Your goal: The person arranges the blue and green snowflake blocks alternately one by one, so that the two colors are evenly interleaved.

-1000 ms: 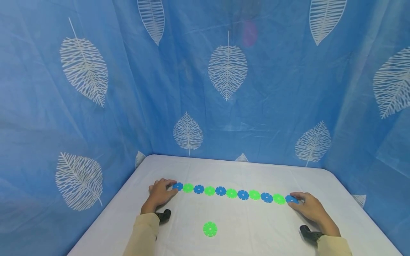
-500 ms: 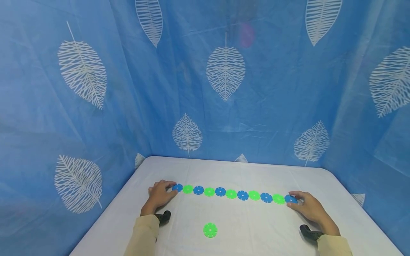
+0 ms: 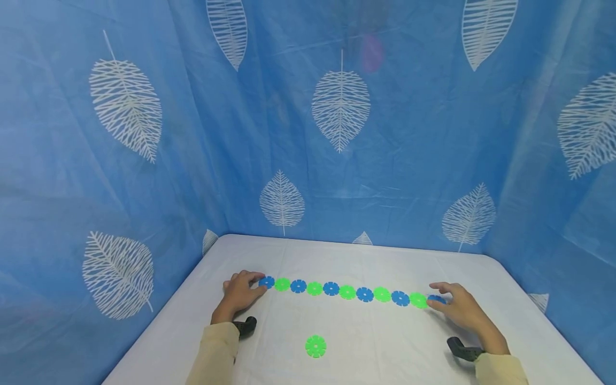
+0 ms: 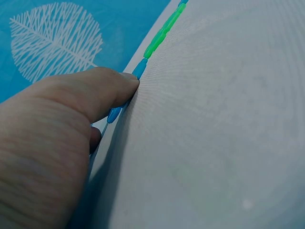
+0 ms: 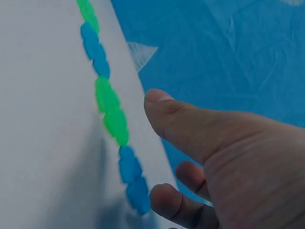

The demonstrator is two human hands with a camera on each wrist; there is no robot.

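Note:
A row of notched plastic discs, alternating blue and green, runs across the white table in the head view, a green disc (image 3: 347, 292) near its middle. At the row's left end my left hand (image 3: 240, 293) pinches the blue disc (image 3: 267, 282) between thumb and fingers; the left wrist view shows the thumb over that blue disc (image 4: 113, 115). Over the right end, my right hand (image 3: 459, 306) has thumb and fingers spread apart, holding nothing. The last blue disc (image 5: 134, 177) lies just beside its fingertips in the right wrist view, partly covered by the thumb in the head view.
One loose green disc (image 3: 315, 346) lies nearer the front, apart from the row. The white tablecloth (image 3: 385, 342) reaches back to a blue curtain (image 3: 404, 160) with white leaf prints, which also hangs at both sides. Black wrist mounts (image 3: 464, 350) sit at the sleeves.
My right hand's fingers have parted from the right-end blue disc and lifted slightly. My left hand keeps its pinch on the left-end disc, and the row stays put.

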